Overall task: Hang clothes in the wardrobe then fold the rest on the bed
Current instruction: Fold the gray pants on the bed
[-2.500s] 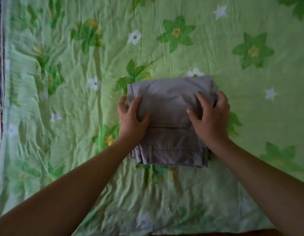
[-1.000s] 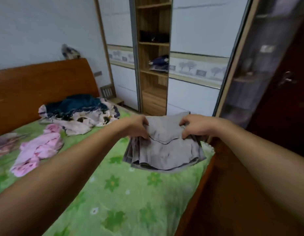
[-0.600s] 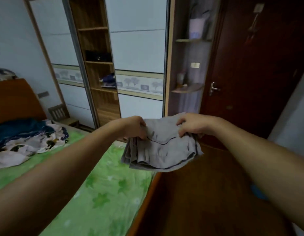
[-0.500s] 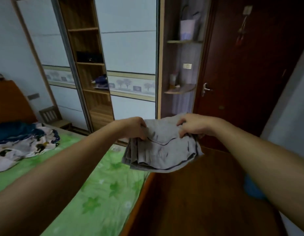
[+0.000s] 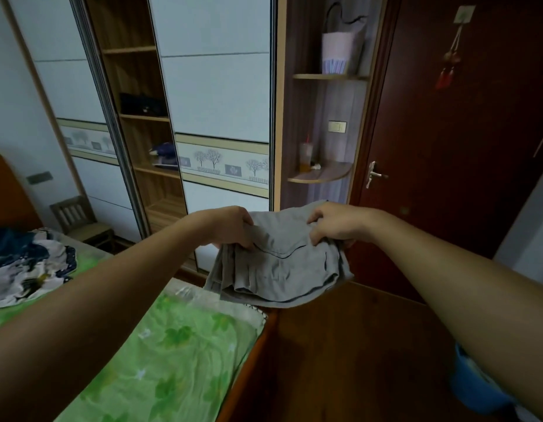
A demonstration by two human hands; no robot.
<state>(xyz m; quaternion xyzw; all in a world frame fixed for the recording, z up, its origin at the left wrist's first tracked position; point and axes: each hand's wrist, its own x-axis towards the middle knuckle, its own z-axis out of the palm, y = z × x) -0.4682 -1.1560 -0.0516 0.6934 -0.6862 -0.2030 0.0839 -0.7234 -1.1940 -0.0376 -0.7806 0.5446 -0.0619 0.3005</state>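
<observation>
Folded grey garment [image 5: 279, 263]: held in the air, above the foot corner of the bed [image 5: 172, 354] and the edge of the wooden floor [image 5: 340, 360]. Layers hang down, stacked edges showing at its left side.
Left hand [image 5: 230, 225]: fingers [image 5: 244, 219] curled, clamped on the garment's upper left edge.
Right hand [image 5: 334, 223]: fingers [image 5: 317, 236] curled, pinching the upper right edge.
Bed: green floral cover. Heap of dark and patterned clothes [image 5: 26, 266] lies at far left, well apart from the garment.
Behind the garment: wardrobe [image 5: 215, 95], white sliding panels; open shelf section [image 5: 142, 117] to the left holds dark items.
Small wooden chair [image 5: 78, 217] stands between bed and wardrobe.
Right of the wardrobe: corner shelves [image 5: 322, 175], paper bag [image 5: 340, 53] on the upper one. Dark door [image 5: 462, 147] beside them, shut.
Blue container [image 5: 477, 388] on the floor, lower right, partly hidden by the right forearm.
</observation>
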